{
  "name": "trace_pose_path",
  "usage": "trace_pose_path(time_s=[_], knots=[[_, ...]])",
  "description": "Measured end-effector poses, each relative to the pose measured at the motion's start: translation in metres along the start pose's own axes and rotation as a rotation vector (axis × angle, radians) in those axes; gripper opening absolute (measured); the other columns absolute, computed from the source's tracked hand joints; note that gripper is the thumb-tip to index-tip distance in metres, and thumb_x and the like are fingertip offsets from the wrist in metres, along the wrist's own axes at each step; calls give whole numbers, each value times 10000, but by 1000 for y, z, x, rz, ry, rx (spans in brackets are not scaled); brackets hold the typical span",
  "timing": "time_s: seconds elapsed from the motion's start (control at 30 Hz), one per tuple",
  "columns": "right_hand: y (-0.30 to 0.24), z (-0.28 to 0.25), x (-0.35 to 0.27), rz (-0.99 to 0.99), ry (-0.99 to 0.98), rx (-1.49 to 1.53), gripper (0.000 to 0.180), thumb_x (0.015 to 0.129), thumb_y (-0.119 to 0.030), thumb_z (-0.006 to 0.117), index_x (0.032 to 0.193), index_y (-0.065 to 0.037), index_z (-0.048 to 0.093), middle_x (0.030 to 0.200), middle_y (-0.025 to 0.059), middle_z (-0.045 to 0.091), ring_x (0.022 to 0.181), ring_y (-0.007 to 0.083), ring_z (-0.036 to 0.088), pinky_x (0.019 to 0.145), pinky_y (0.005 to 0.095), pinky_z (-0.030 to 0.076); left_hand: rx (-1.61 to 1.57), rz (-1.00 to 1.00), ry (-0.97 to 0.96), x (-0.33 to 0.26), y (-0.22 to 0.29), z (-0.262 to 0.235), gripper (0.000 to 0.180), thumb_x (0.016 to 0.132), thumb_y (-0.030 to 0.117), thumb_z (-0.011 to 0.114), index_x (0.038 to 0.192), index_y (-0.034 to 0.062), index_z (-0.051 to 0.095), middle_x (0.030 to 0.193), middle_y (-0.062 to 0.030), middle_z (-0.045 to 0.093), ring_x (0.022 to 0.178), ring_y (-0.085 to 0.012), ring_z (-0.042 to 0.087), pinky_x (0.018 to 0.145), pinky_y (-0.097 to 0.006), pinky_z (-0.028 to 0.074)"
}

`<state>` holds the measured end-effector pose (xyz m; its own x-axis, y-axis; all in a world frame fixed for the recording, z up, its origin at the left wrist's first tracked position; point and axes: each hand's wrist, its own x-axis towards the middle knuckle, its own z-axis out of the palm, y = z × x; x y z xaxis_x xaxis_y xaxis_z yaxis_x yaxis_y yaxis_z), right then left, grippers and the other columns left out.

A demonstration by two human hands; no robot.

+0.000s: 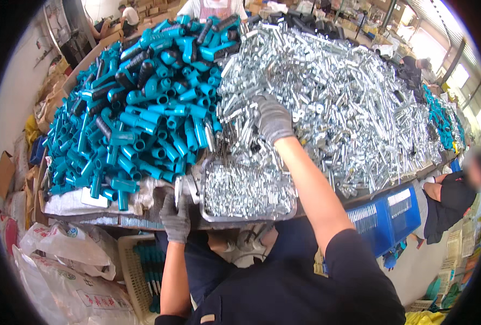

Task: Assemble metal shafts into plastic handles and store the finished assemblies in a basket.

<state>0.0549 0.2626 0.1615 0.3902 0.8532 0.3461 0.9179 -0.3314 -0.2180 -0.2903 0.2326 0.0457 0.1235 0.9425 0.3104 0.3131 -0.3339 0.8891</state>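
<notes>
My left hand (175,218), in a grey work glove, is at the table's near edge, its fingers closed on a slim shiny metal piece (178,189) that points upward. Beside it on the right stands a metal tray (247,218) filled with small silvery parts (246,189). My right hand (274,119), also gloved, reaches past the tray into a large heap of shiny metal parts (354,114). Its fingers are bent in at the heap; what they grip is hidden. Left of the heap lies a tall pile of teal plastic handles (148,119), some with black grips.
A crate of teal-and-black handles (125,271) stands below the table at left, next to white plastic sacks (72,265). Blue bins (384,219) are at the right under the edge. Another person (452,200) sits at far right; one stands (213,8) across the table.
</notes>
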Motion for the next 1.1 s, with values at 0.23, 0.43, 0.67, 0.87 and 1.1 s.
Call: trace_pose_path(time_s=[0.23, 0.43, 0.67, 0.87, 1.1], knots=[[-17, -62, -79, -297, 15, 663, 348, 897, -382, 585, 1161, -156, 603, 1045, 79, 643, 872, 213, 639, 796, 365, 542, -165, -139, -165, -1, 6, -14, 233, 900, 173, 610, 993, -41, 622, 876, -78, 644, 798, -124, 569, 715, -277, 474], [6, -45, -175, -477, -430, 770, 368, 901, -301, 585, 1215, -109, 564, 1067, 114, 596, 991, 294, 579, 868, 394, 476, 158, 83, -800, -7, 90, -25, 258, 792, 138, 701, 1022, 23, 668, 815, -107, 684, 789, -193, 664, 736, -307, 515], [22, -65, -235, -387, -533, 927, 339, 902, -238, 579, 1199, -73, 583, 1155, 126, 600, 1112, 267, 551, 967, 367, 419, 142, 31, -1009, -16, 134, -14, 391, 722, 235, 782, 1049, 46, 681, 892, -112, 704, 826, -179, 674, 744, -315, 521], [4, -55, -260, -265, -335, 1172, 316, 837, -150, 674, 1141, -73, 632, 1085, 98, 658, 1019, 214, 613, 890, 320, 483, 190, 392, -1012, -43, 151, 32, 670, 614, 294, 835, 1196, 76, 588, 1115, -105, 641, 1042, -256, 602, 961, -410, 411], [50, -78, -282, 170, -364, 1445, 304, 803, -145, 698, 1083, -36, 649, 935, 86, 689, 870, 140, 651, 779, 292, 517, 279, 585, -1074, -44, 169, 61, 532, 677, 220, 794, 1155, 65, 621, 1012, -154, 657, 958, -341, 622, 909, -421, 448]])
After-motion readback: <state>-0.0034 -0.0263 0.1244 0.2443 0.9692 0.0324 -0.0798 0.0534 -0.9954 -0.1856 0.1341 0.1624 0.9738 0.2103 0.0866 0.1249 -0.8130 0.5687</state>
